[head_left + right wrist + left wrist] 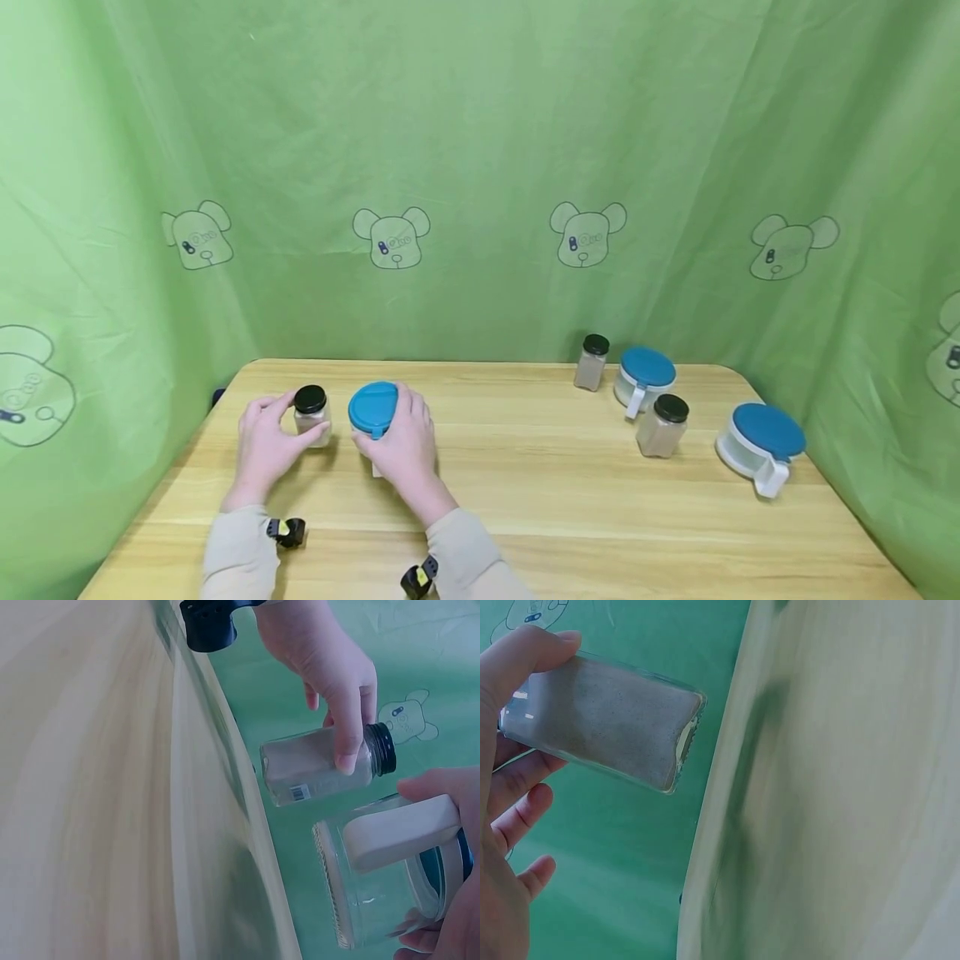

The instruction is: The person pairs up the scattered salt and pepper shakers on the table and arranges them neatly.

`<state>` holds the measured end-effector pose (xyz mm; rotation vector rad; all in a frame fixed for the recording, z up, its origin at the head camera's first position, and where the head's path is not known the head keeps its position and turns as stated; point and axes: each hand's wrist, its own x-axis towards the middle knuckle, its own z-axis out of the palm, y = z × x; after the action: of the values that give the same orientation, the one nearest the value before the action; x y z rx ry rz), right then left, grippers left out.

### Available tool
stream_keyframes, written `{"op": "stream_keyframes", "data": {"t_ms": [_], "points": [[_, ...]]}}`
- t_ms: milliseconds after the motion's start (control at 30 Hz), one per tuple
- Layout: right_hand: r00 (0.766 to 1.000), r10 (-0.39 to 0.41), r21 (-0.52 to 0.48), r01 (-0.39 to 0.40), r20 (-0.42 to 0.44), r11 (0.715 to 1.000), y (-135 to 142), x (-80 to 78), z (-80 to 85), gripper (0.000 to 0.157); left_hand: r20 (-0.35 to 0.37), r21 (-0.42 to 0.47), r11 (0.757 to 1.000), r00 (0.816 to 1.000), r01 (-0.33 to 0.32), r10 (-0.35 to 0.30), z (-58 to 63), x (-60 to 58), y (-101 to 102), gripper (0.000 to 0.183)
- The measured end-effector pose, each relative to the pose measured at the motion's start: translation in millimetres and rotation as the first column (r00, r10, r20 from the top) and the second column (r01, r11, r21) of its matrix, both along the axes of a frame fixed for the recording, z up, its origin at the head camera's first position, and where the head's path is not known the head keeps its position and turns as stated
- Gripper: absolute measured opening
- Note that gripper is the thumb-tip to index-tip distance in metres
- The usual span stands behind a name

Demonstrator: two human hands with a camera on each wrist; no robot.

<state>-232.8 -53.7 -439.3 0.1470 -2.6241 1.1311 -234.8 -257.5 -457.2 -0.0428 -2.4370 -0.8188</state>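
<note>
My left hand [264,448] pinches a clear square spice jar [607,712] with a black screw lid, filled with greyish powder. Thumb and fingers press on opposite sides of it. In the left wrist view its base stands a little off the wooden tabletop. To its right, my right hand [408,440] grips a round glass seasoning pot [375,900] near its blue lid [373,407]. The pot's white handle [401,832] points toward me, partly hidden by the hand in the head view. Pot and spice jar are held upright, side by side with a small gap.
On the right side of the wooden table [525,500] stand two more black-lidded spice jars, one at the back [590,371] and one nearer [660,433]. Two blue-lidded pots, one further back [647,371] and one nearer [765,433], stand beside them. A green curtain [480,125] surrounds the table.
</note>
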Motion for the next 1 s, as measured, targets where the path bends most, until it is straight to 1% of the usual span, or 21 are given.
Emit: {"op": "stream_keyframes", "data": {"t_ms": [200, 400, 633, 867, 1000], "points": [[1.0, 0.017, 0.001, -0.017, -0.007, 1.0, -12, 0.8, -0.9, 0.095, 0.021, -0.007, 1.0, 1.0, -0.004, 0.004, -1.4, 2.1, -7, 0.073], [1.0, 0.02, 0.017, -0.02, 0.009, 1.0, -22, 0.8, -4.6, 0.097, 0.039, -0.006, 1.0, 0.999, -0.01, 0.01, -3.2, 4.3, -12, 0.074], [1.0, 0.019, 0.01, -0.019, 0.018, 1.0, -30, 0.2, -6.9, 0.096, 0.091, 0.003, 1.0, 0.996, -0.006, 0.006, -4.0, 6.2, -17, 0.075], [1.0, 0.004, 0.02, -0.005, 0.026, 1.0, -41, -1.5, -7.2, 0.097, 0.114, 0.009, 1.0, 0.993, -0.009, 0.008, -2.1, 4.1, -25, 0.075], [1.0, -0.012, 0.019, 0.011, 0.011, 1.0, -47, -2.9, -10.1, 0.096, 0.132, 0.014, 1.0, 0.991, -0.012, 0.01, -1.2, 2.4, -29, 0.077]]}}
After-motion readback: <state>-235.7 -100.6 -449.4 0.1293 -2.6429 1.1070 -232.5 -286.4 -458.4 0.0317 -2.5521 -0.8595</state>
